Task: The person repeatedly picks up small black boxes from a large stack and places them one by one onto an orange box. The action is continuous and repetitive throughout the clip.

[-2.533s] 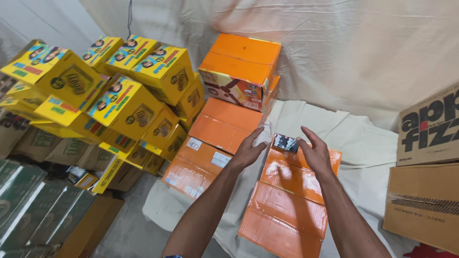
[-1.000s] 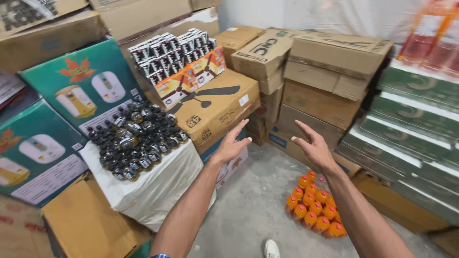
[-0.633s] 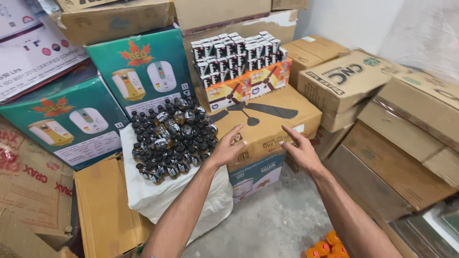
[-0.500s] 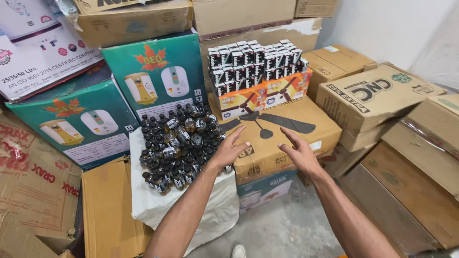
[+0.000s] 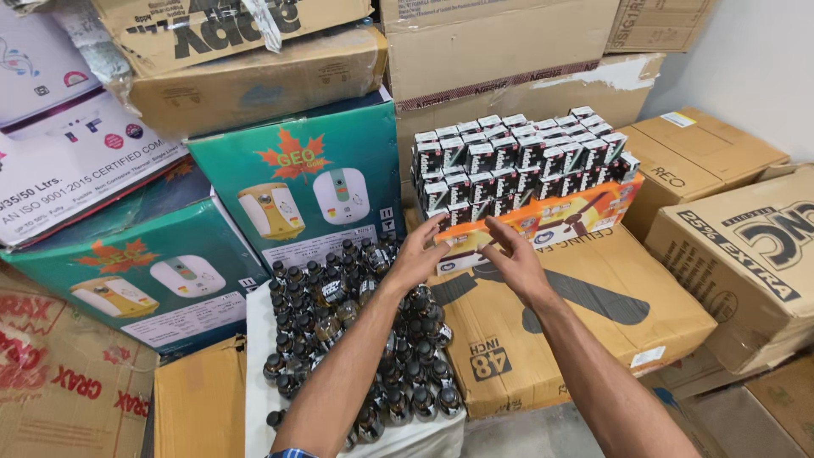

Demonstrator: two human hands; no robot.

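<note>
My left hand (image 5: 420, 253) and my right hand (image 5: 515, 260) reach forward side by side, fingers spread, holding nothing. Both hover at the front edge of a long orange box (image 5: 560, 222) that lies on a big brown carton (image 5: 585, 318). Stacked on the orange box are several rows of small black-and-white packs (image 5: 517, 161). Under my left forearm stands a cluster of small dark bottles (image 5: 356, 331) on a white wrapped bundle (image 5: 259, 390).
Teal appliance cartons (image 5: 314, 182) stand at left and behind the bottles. Brown cartons (image 5: 509, 51) are piled along the back, with more (image 5: 746, 246) at right. Flattened cardboard (image 5: 51, 373) leans at lower left. A white wall (image 5: 755, 68) rises at upper right.
The view turned from orange boxes across the room to this stack. My hands, holding a small dark object earlier, are now empty and have moved up to the orange box's front edge.
</note>
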